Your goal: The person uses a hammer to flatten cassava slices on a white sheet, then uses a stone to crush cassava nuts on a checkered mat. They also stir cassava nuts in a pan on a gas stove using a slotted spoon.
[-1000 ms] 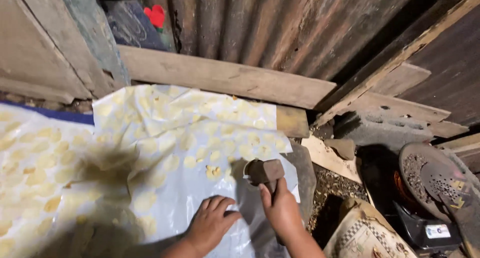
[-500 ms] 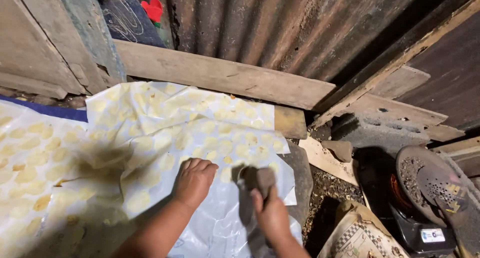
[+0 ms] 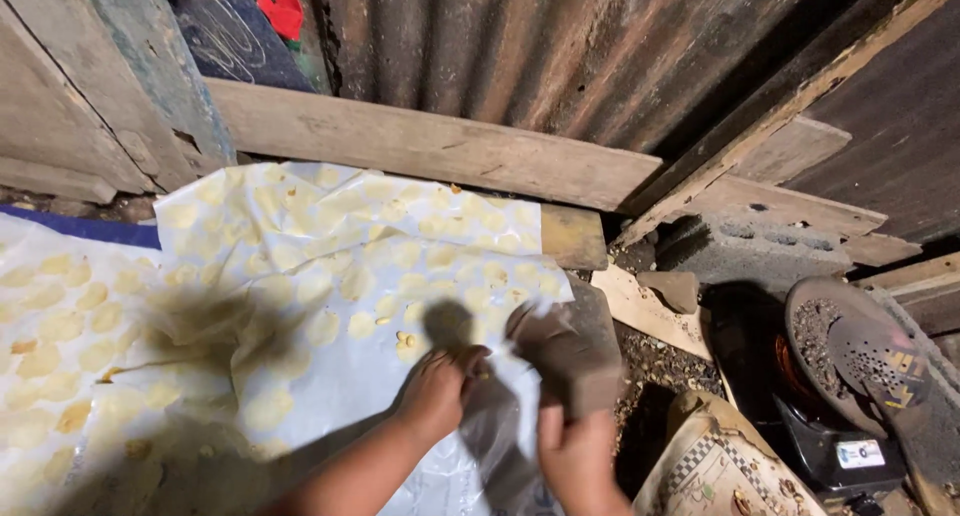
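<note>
At the far left a white plastic sheet (image 3: 300, 306) lies spread over the ground, dotted with pale yellow round slices (image 3: 60, 326) laid out in rows; a blue strip (image 3: 80, 226) shows under its upper edge. The sheet's long axis runs left to right, and its right-hand edge ends just where the hands work.

The left hand (image 3: 435, 391) comes in from the bottom centre, fingers curled down and pinched on the sheet near its right edge, with a few small yellow bits (image 3: 405, 344) lying just to its upper left. It is the hand nearer to the slices, which all lie to its left and above it.

Just beside it, the right hand (image 3: 575, 446) is closed around a brownish block-like object (image 3: 565, 351), held up at the sheet's right border; what the object is made of cannot be told. A gathered fold of the sheet hangs between the two hands.

Behind the sheet a long wooden plank (image 3: 430, 151) runs along a rusty corrugated metal wall (image 3: 520, 56). To the right of the hands come loose wood offcuts (image 3: 640, 306), a grey concrete block (image 3: 750, 246), dark gravelly ground, then a worn sandal (image 3: 870, 356) resting over a black device (image 3: 820, 446), and a patterned sack (image 3: 720, 466) at the lower right. These crowd the right side closely, so free room lies only leftward over the sheet.
</note>
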